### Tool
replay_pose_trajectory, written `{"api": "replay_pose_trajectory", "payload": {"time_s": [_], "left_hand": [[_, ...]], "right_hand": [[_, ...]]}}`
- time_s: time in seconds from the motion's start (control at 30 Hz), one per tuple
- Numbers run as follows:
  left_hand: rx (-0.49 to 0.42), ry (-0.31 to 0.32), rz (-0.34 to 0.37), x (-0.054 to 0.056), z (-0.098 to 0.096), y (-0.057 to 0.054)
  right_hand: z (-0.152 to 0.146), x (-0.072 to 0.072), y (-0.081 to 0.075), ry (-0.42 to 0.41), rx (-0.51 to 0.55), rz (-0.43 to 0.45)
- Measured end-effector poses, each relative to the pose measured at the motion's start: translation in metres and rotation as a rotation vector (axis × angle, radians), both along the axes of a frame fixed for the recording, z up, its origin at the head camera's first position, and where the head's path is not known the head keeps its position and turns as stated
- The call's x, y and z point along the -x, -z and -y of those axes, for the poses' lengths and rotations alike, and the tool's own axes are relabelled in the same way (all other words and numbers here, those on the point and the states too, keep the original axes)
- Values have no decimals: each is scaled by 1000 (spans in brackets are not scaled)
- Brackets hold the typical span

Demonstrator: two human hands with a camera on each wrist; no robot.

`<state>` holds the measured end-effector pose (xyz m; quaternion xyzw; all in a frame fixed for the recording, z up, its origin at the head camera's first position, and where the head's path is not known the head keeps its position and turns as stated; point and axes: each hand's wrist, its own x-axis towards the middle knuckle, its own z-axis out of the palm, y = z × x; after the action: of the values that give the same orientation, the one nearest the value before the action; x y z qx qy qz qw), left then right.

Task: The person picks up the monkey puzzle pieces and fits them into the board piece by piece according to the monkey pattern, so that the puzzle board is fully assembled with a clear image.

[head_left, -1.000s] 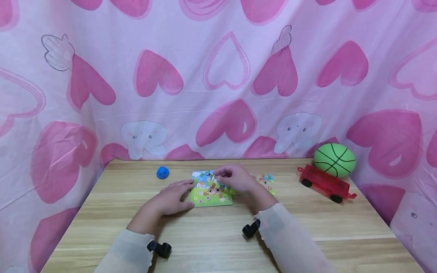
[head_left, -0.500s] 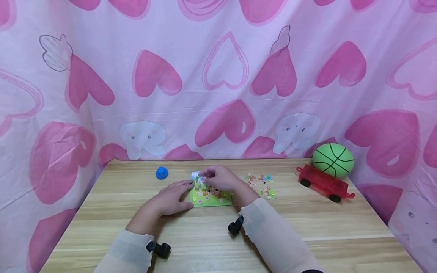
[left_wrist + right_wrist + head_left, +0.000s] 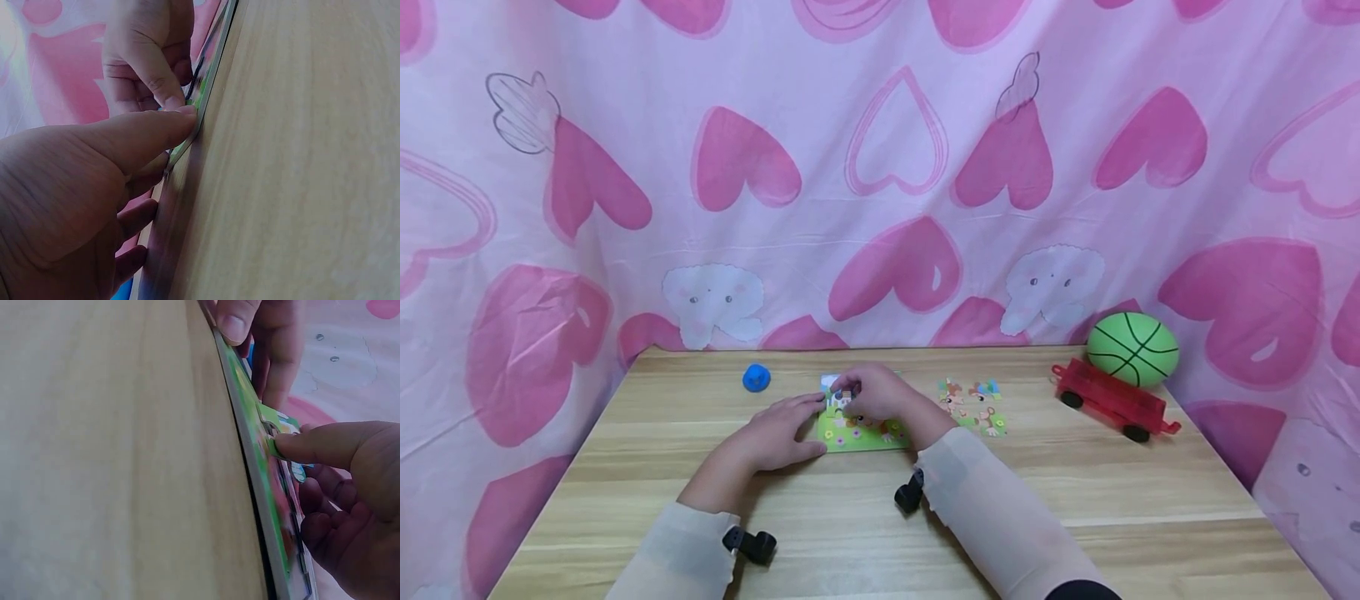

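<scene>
Pink heart-print cloth (image 3: 880,233) hangs behind the wooden bench (image 3: 842,533). From afar I see the puzzle board (image 3: 861,448) flat on it, my left hand (image 3: 784,433), fingers relaxed, against its left side, probably to stop it sliding. My right hand (image 3: 880,393) pinches a puzzle piece (image 3: 299,472) over the board; loose pieces (image 3: 988,422) lie just right of it, likely for easy reach.

Shows lt. pink cloth (image 3: 820,237) behind & at L/R sides, creased in spots, printed w/ dk. pink hearts (image 3: 737,142) & white cartoon animals (image 3: 711,312). Has lt. wood-grain worktop (image 3: 835,533) up front. Looks softly lit.
</scene>
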<state>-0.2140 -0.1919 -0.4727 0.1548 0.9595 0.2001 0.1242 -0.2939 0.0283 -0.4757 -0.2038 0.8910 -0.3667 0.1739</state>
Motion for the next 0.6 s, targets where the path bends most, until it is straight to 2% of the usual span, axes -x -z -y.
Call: {"api": "replay_pose_trajectory", "payload": {"time_s": [0.33,0.6], "left_hand": [[6,12,-4,2,0,0],[6,11,-2,1,0,0]], "right_hand": [[1,2,2,-66,-33,-42],[0,4,6,-83,-48,-54]]}}
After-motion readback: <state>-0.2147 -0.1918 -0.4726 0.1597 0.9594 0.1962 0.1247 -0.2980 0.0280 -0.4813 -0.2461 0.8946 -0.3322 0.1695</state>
